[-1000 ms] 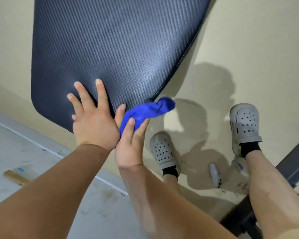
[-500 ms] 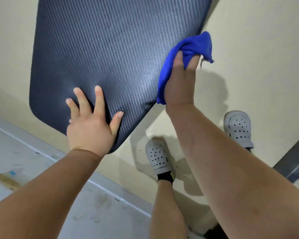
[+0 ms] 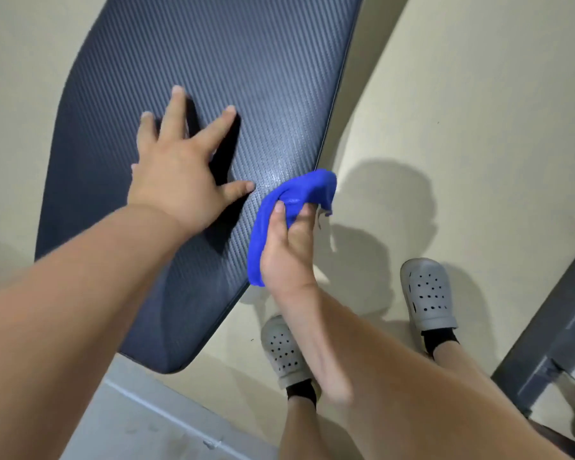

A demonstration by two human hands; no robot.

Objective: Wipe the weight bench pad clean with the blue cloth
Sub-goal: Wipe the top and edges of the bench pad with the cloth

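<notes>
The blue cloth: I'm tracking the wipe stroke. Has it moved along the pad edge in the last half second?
Yes. The blue cloth, gripped in the right hand, slid down the bench pad right edge toward the near corner.

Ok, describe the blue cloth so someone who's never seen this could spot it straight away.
Find the large dark ribbed bench pad filling the upper left. Follow its right edge down to where the right hand grips a bunched blue cloth against it. It is the only bright blue thing here; the pad is dark and the clogs grey.

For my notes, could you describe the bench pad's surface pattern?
Dark woven carbon-fibre-style bench pad, head view.
</notes>
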